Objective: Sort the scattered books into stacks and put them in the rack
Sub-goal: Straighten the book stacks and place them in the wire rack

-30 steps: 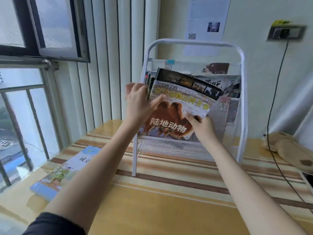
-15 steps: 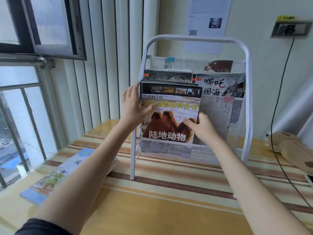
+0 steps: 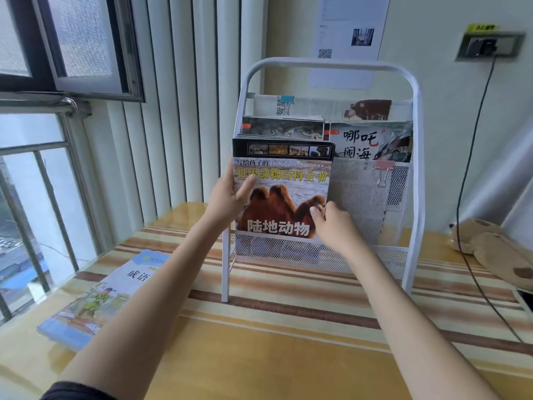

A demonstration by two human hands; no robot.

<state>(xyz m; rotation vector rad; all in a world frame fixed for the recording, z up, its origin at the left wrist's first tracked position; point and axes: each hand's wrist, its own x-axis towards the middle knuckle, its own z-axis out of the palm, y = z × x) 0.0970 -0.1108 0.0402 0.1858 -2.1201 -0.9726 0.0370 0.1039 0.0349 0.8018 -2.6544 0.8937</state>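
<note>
While I am watching, the camel book (image 3: 281, 194), tilted a second ago, is now standing upright in the rack's (image 3: 317, 249) front left pocket; left hand (image 3: 227, 197) and right hand (image 3: 331, 223) fingers are gripping its edges. Blue book (image 3: 95, 301) is lying on desk (image 3: 274, 356), awaiting racking.

Glossy yellow wooden desk (image 3: 259, 368) with brown and cream stripes running across it. A white metal-frame rack (image 3: 414, 197) with mesh pockets stands on the striped part near the wall. A light-blue illustrated book (image 3: 95, 301) lies flat at the desk's left edge, by the window. A tan plush toy (image 3: 490, 246) rests at the right edge; a black cable (image 3: 473, 281) trails over the desk beside it
</note>
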